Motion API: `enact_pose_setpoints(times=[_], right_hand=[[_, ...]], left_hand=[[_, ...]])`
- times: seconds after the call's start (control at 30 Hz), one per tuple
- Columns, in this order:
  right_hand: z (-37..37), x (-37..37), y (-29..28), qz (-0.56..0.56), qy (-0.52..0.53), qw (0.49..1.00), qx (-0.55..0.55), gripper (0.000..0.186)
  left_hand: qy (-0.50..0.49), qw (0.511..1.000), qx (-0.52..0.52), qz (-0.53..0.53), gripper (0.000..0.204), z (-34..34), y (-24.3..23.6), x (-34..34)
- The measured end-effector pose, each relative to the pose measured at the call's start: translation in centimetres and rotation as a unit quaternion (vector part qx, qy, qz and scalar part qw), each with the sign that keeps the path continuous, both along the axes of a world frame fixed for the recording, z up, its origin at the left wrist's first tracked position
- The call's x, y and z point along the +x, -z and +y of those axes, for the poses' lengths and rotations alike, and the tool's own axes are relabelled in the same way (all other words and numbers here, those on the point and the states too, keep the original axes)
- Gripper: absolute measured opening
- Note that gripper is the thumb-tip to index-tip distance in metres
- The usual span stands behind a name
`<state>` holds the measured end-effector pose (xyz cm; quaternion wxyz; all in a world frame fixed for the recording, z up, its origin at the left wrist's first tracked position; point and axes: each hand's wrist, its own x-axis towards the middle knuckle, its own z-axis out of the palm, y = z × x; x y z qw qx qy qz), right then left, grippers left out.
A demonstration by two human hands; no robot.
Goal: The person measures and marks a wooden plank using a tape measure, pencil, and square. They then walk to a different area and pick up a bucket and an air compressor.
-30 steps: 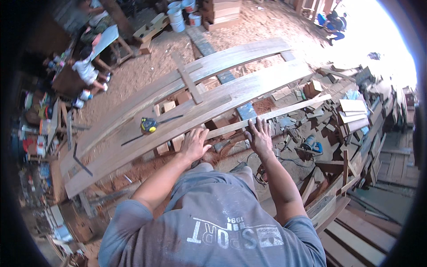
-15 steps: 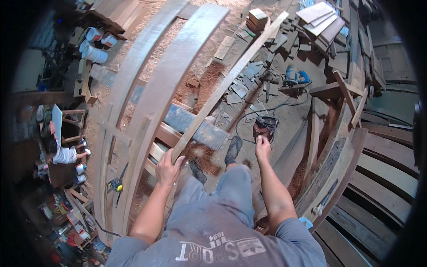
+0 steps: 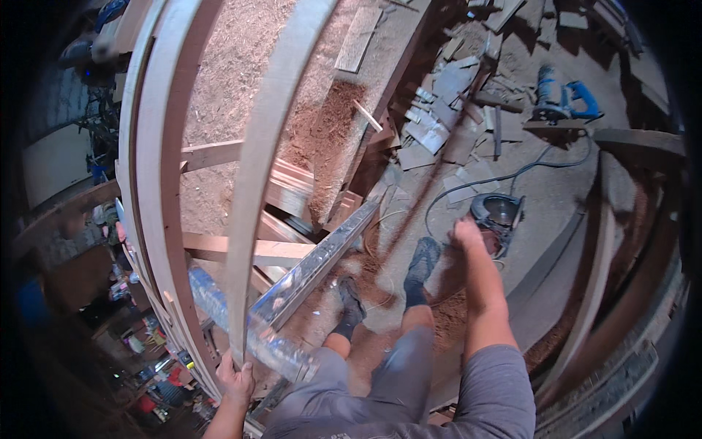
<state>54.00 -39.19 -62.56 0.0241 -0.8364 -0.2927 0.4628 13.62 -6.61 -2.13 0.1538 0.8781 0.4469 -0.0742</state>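
Note:
My left hand (image 3: 235, 379) grips the near end of a long, narrow wooden strip (image 3: 259, 146), thumb on one side and fingers round the other. The strip runs away from me, held up over the floor. On the right, my right hand (image 3: 466, 234) is curled closed and slightly blurred; whatever is in it, if anything, is hidden. It appears over the near-left edge of a circular saw (image 3: 504, 212) lying on the floor, and I cannot make out a grip on the saw. Two long curved boards (image 3: 168, 161) stand left of the strip.
A blue-handled power tool (image 3: 563, 99) sits farther right, its cord (image 3: 497, 178) looping toward the saw. Offcuts (image 3: 439, 124) and sawdust (image 3: 333, 117) litter the floor ahead. A paint-stained beam (image 3: 314, 263) lies before my feet. Curved timbers (image 3: 599, 256) line the right side.
The strip has swung left, with my left hand on its end moving left and nearer to me. My view has shifted and lowered. The saw stays on the floor; my right hand remains near it.

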Motion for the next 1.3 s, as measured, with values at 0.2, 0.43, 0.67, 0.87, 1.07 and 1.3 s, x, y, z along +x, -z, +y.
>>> enact_pose_setpoints(times=[0.2,0.43,0.67,0.87,1.07,1.3], right_hand=[[-3.1,0.2,2.7,0.047,0.009,0.985,-0.165,0.062],[-3.8,6.0,-16.4,0.044,0.069,0.992,-0.100,0.068],[-6.9,-1.8,-36.0,-0.099,0.294,0.941,0.134,0.066],[-6.7,-2.3,-46.6,0.136,0.568,0.755,0.297,0.041],[-1.9,-6.6,-62.7,0.045,0.507,0.789,0.345,0.031],[-1.1,-9.6,-71.5,-0.024,0.352,0.865,0.357,0.032]], left_hand=[[-0.005,0.999,-0.026,0.045,0.064,0.0,-1.2,0.1],[-0.025,0.999,0.012,0.033,0.050,-2.2,-3.8,2.3],[-0.077,0.993,0.079,-0.032,0.051,-0.2,-3.1,1.1],[-0.011,0.988,0.050,-0.144,0.047,0.4,-1.7,-0.5],[-0.009,0.974,0.008,-0.225,0.047,-0.8,-0.6,1.1],[-0.013,0.960,0.022,-0.278,0.044,-1.5,1.1,2.6]])
